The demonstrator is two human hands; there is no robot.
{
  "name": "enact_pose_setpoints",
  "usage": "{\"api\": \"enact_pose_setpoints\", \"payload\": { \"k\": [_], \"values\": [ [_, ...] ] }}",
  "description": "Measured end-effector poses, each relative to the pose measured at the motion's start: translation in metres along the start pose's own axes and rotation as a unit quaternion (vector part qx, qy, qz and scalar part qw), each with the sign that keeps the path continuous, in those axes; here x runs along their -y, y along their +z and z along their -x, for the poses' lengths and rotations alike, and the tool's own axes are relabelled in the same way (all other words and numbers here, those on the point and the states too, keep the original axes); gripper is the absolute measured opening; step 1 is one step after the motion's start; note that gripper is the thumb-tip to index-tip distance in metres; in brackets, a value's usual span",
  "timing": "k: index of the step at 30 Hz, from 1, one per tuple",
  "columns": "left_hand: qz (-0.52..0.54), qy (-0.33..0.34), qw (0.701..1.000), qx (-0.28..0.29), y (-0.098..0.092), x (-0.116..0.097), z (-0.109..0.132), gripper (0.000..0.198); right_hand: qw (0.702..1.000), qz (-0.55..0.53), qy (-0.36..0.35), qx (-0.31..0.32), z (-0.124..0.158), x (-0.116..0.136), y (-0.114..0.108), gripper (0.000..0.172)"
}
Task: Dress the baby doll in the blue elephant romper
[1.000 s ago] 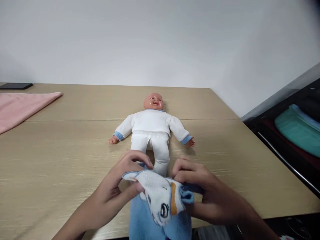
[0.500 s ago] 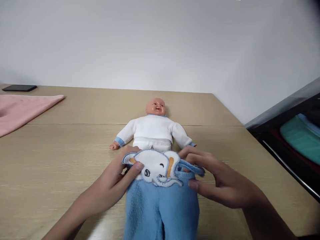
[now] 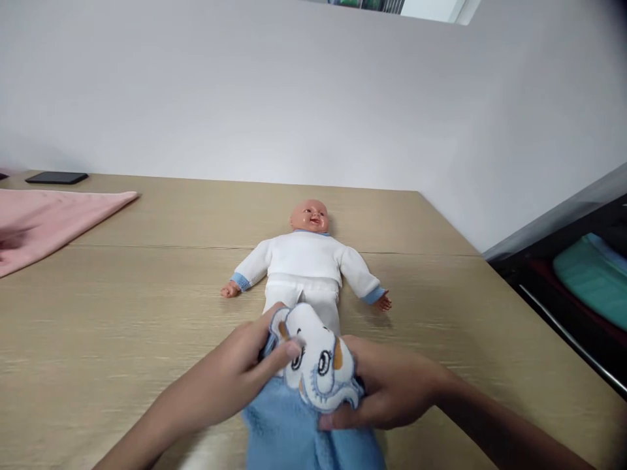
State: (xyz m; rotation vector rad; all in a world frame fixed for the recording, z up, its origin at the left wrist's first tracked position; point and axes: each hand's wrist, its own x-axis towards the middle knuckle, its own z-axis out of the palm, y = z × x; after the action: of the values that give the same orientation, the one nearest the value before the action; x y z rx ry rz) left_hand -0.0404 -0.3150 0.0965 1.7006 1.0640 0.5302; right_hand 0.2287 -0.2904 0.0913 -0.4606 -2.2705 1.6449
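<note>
A baby doll (image 3: 306, 261) in white clothes lies on its back on the wooden table (image 3: 122, 313), head toward the wall. Over its legs are blue fleece trousers (image 3: 294, 431) with a white elephant patch (image 3: 318, 365) at the waist. My left hand (image 3: 240, 378) pinches the left side of the bunched waistband, thumb on the patch. My right hand (image 3: 392, 385) grips the right side, fingers curled under the cloth. The doll's feet are hidden behind the trousers and my hands.
A pink cloth (image 3: 44, 222) lies at the table's far left, with a dark phone (image 3: 56, 177) behind it by the wall. To the right stands a dark shelf (image 3: 553, 287) holding folded teal fabric (image 3: 592, 274).
The waistband, spread flat and wide half a second ago, is now bunched together, the patch crumpled. Both hands have drawn closer to each other and lower over the doll's legs.
</note>
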Motion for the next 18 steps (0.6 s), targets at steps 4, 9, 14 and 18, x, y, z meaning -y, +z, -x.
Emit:
{"api": "enact_pose_setpoints", "payload": {
  "k": [4, 9, 14, 18],
  "values": [
    [0.07, 0.016, 0.989, 0.129, -0.014, -0.005, 0.009, 0.057, 0.997, 0.001, 0.013, -0.074, 0.004, 0.016, 0.004, 0.013],
    [0.113, 0.046, 0.977, 0.177, -0.012, 0.007, 0.015, 0.036, 0.999, -0.009, 0.024, -0.048, 0.003, 0.022, 0.006, 0.018],
    [0.123, -0.024, 0.977, 0.17, -0.004, 0.028, 0.021, 0.045, 0.994, -0.068, -0.091, -0.004, -0.005, 0.014, 0.01, 0.041],
    [0.136, 0.07, 0.969, 0.195, 0.0, 0.022, 0.012, 0.064, 0.993, -0.07, -0.046, -0.082, 0.0, 0.017, 0.013, 0.03]
  ]
}}
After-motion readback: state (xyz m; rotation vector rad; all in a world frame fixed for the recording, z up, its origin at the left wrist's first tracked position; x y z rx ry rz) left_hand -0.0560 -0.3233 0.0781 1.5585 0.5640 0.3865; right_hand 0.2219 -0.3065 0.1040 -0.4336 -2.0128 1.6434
